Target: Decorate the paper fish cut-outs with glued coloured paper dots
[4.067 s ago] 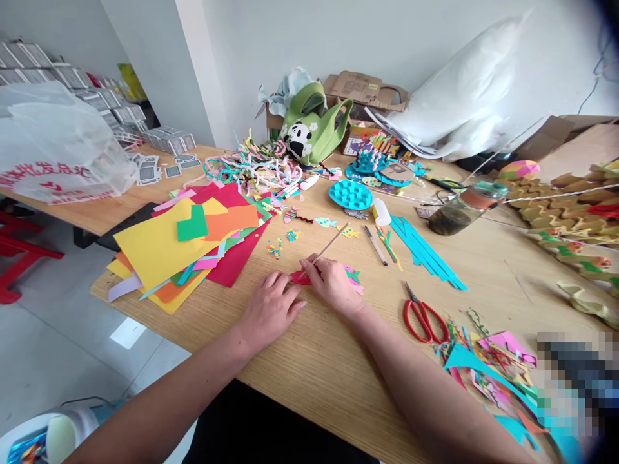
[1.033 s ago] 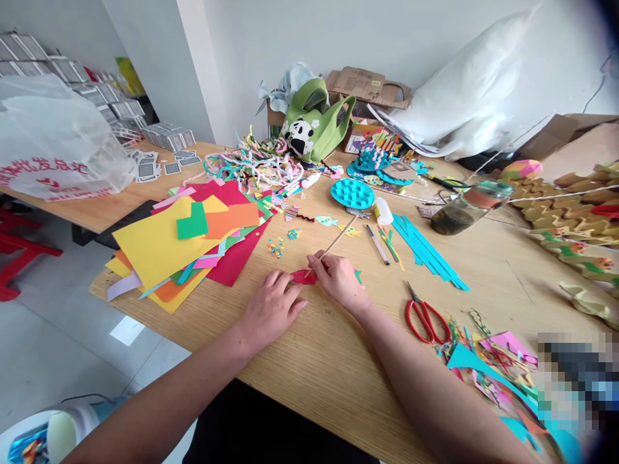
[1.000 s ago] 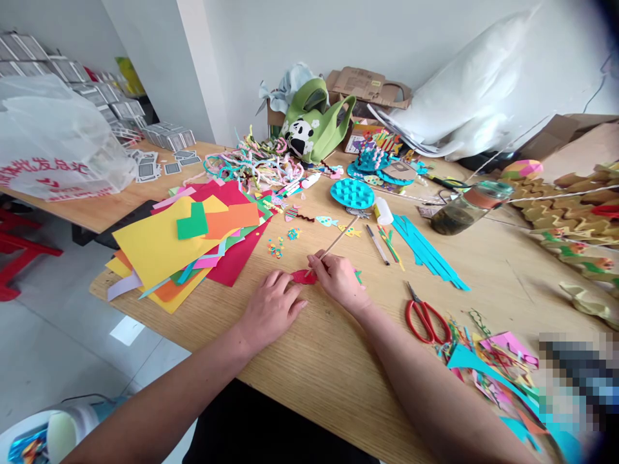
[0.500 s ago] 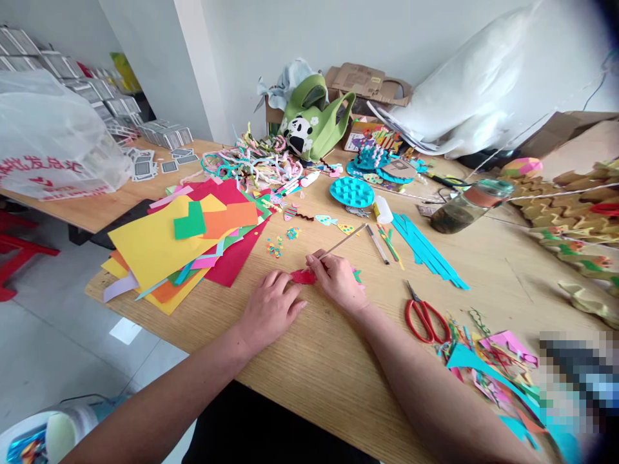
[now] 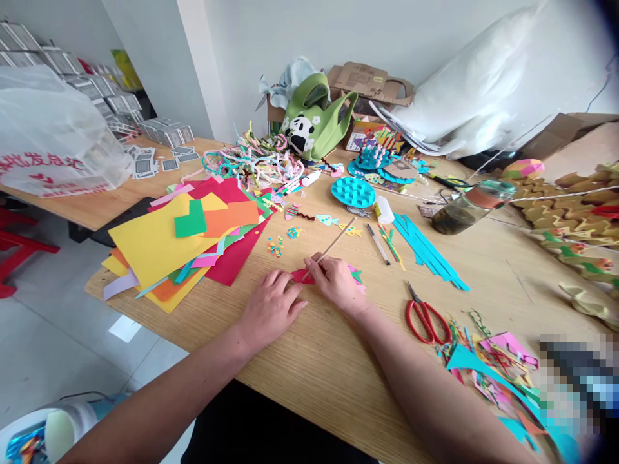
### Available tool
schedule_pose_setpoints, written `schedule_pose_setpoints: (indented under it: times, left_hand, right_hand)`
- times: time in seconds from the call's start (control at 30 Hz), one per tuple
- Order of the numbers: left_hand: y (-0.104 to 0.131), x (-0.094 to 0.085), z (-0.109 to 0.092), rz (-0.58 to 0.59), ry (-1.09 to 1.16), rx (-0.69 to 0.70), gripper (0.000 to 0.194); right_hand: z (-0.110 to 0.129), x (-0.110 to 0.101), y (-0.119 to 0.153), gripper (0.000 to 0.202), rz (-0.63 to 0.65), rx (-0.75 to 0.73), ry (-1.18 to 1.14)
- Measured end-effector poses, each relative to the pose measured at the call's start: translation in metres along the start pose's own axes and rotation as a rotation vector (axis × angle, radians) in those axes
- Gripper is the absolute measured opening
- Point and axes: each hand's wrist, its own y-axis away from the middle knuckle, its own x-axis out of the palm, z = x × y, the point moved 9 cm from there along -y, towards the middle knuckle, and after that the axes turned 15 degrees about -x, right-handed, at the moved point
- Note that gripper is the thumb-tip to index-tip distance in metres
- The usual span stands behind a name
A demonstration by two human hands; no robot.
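Paper sheets [image 5: 149,241] left of left hand [image 5: 273,303], scissors [image 5: 423,314] right of right hand [image 5: 338,283], 1 jar [image 5: 454,218] behind scissors.

A small, flat, bright red cutout with a rounded outline [image 5: 300,276], apparently of paper, lies on the bare wood-grain tabletop [image 5: 309,361] between the fingertips of the left hand [image 5: 275,304] and the right hand [image 5: 337,281], which hides its right end; a thin, straight, pale brown stick, apparently wooden [image 5: 337,239], is pinched in the right hand's fingers, tilted, its upper end pointing away and to the right, its lower end at the red cutout; whether the tip touches is too small to tell.
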Motion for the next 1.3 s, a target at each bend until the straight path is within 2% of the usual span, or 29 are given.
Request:
schedule_pose_setpoints:
  times: [0.1,0.33,0.43,0.5,0.57,0.7,0.93,1.07,1.2,1.3]
  left_hand:
    - [0.000,0.000,0.000,0.003,0.001,0.002,0.027]
    - [0.000,-0.004,0.001,-0.024,0.025,0.002,0.024]
    - [0.000,-0.004,0.002,-0.025,0.043,-0.007,0.025]
    - [0.000,-0.004,0.002,-0.016,0.048,-0.009,0.025]
    - [0.000,-0.004,0.003,-0.001,0.046,-0.008,0.025]
    - [-0.001,-0.002,0.004,0.014,0.018,-0.008,0.026]
    - [-0.009,-0.004,0.010,0.042,-0.069,-0.002,0.034]
    - [-0.012,-0.007,0.006,0.047,-0.093,0.021,0.033]
    - [-0.017,-0.005,0.001,0.067,-0.107,0.042,0.035]
    - [-0.023,-0.006,-0.003,0.063,-0.100,0.075,0.035]
  right_hand:
    - [0.003,-0.003,0.000,0.046,-0.065,-0.016,-0.075]
    - [-0.009,-0.053,0.016,0.034,-0.598,0.062,-0.203]
    - [-0.009,-0.071,0.018,0.033,-0.730,0.058,-0.161]
    - [-0.008,-0.079,0.016,0.033,-0.769,0.057,-0.145]
    - [-0.008,-0.082,0.014,0.032,-0.758,0.068,-0.140]
    - [-0.008,-0.081,0.013,0.030,-0.632,0.102,-0.103]
    - [-0.020,-0.078,0.032,0.030,-0.523,0.169,-0.033]
    - [-0.023,-0.074,0.030,0.028,-0.435,0.173,0.004]
    - [-0.015,-0.073,0.026,0.026,-0.336,0.149,0.049]
    - [-0.019,-0.077,0.029,0.026,-0.342,0.209,-0.016]
